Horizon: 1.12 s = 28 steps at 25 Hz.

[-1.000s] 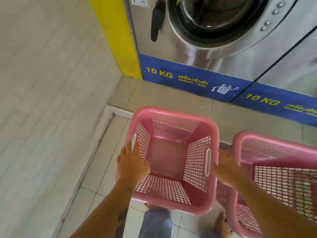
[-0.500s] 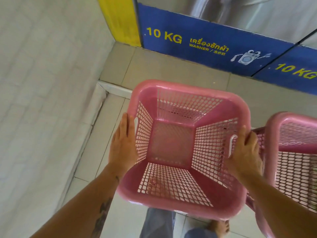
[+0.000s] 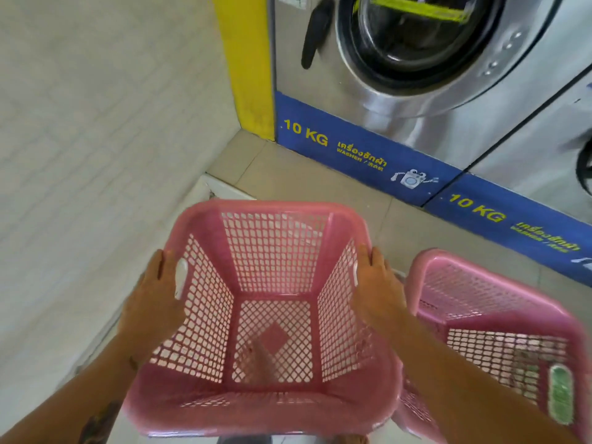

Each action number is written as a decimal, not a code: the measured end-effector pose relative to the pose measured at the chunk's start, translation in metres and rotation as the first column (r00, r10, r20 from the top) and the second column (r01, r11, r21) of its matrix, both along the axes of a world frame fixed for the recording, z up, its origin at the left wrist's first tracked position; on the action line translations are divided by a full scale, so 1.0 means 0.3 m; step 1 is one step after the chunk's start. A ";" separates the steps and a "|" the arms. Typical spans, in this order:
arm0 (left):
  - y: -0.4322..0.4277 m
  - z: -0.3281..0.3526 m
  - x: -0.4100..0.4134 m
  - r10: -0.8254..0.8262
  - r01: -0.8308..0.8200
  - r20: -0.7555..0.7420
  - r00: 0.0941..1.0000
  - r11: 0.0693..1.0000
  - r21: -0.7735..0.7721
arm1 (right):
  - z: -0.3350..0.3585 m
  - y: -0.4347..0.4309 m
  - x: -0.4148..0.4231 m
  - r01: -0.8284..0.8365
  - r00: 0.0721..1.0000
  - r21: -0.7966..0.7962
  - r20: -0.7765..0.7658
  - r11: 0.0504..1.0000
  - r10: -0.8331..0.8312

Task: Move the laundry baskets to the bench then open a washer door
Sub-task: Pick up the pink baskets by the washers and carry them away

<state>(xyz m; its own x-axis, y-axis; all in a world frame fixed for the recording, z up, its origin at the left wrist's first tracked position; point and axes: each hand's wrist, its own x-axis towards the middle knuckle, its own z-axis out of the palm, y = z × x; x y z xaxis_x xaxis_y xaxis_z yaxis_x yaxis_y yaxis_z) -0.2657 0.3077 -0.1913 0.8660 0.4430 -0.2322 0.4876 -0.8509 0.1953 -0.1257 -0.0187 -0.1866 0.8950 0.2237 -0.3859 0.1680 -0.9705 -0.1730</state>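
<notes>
An empty pink laundry basket [image 3: 272, 216] is lifted off the floor in front of me. My left hand [image 3: 153, 302] grips its left rim by the handle slot. On the opposite side, my right hand [image 3: 378, 293] holds the right rim. A second pink laundry basket [image 3: 512, 312] sits lower at the right, beside the first. The steel washer [image 3: 416, 129] stands ahead, its round glass door [image 3: 416, 36] closed, with a black handle [image 3: 314, 33] at the door's left.
A white tiled wall [image 3: 96, 155] runs close along the left. A yellow post [image 3: 246, 65] flanks the washer. The washers stand on a raised tan step [image 3: 304, 184] behind blue "10 KG" strips. A second washer [image 3: 544, 149] is at the right.
Both hands have lifted the left basket up and toward me. The view has tilted back up, so the washer door shows again.
</notes>
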 end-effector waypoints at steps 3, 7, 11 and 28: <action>-0.114 0.166 -0.266 0.159 -0.160 0.050 0.986 0.987 0.015 | 0.133 -0.046 -0.126 -0.148 0.989 0.057 0.016 0.987 0.147; -0.330 0.353 -0.685 0.347 -0.345 0.147 0.926 0.938 -0.041 | 0.335 -0.087 -0.302 -0.381 0.921 0.084 0.122 0.921 0.370; -0.537 0.450 -1.088 0.588 -0.580 0.177 0.789 0.808 -0.098 | 0.479 -0.083 -0.524 -0.545 0.835 0.122 0.169 0.829 0.524; -1.065 0.804 -2.906 0.926 -0.969 0.328 0.185 0.228 -0.096 | 0.770 0.147 -2.196 -0.937 0.322 0.221 0.255 0.269 0.912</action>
